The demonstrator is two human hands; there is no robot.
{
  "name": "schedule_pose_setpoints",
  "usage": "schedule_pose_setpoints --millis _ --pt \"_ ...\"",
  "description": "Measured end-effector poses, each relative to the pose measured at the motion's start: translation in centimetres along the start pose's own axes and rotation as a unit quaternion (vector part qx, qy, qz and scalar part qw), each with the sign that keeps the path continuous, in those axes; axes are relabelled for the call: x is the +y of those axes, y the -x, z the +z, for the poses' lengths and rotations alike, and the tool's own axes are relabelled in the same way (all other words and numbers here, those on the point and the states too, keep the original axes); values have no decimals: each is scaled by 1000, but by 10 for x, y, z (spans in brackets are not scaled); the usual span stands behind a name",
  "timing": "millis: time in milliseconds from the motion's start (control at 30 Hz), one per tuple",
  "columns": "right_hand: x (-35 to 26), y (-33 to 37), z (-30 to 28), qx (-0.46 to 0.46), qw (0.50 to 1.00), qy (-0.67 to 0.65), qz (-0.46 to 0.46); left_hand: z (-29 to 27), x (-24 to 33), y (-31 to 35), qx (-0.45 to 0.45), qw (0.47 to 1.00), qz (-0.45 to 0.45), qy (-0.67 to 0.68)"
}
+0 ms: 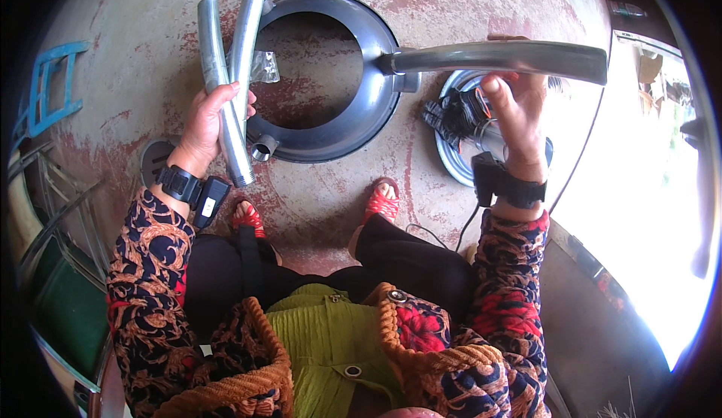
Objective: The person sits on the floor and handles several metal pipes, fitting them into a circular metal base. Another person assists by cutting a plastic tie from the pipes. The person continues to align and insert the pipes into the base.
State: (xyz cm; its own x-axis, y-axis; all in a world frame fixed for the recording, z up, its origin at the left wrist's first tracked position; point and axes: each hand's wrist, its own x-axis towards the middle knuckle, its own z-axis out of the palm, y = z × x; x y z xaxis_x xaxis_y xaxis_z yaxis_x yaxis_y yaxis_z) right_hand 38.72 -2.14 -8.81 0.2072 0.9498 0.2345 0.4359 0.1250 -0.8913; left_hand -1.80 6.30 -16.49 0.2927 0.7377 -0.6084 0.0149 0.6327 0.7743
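Note:
My left hand (210, 121) is closed round two curved silvery metal tubes (209, 38), which cross each other in its grip. The lower tube end looks threaded. Beyond it a dark grey metal ring (376, 34) with a wide round opening lies on the floor. A short round socket (263, 147) sticks out at the ring's lower left. A third curved metal tube (496, 57) reaches right from a socket on the ring's right side. My right hand (523, 109) holds this tube, fingers passing behind it and thumb on the near side; part of the grip is hidden.
A small clear plastic bag (265, 66) lies in the ring's opening. Dark gloves (460, 113) rest on a round grey-blue object (449, 158) to the right. At the left stand a blue stool (56, 91) and a green-seated chair (68, 305). A black cable (468, 226) hangs by my right wrist.

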Motion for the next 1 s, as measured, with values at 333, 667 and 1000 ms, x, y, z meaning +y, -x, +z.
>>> schedule_pose_setpoints --millis 333,667,1000 --pt "10 1 -10 -43 977 -198 73 -1 0 -1 10 1000 0 -1" --pt "2 2 0 -15 997 -65 42 -1 0 -2 11 1000 1 10" --pt "6 -9 -13 -99 987 -123 1 -3 0 -3 13 1000 5 -5"
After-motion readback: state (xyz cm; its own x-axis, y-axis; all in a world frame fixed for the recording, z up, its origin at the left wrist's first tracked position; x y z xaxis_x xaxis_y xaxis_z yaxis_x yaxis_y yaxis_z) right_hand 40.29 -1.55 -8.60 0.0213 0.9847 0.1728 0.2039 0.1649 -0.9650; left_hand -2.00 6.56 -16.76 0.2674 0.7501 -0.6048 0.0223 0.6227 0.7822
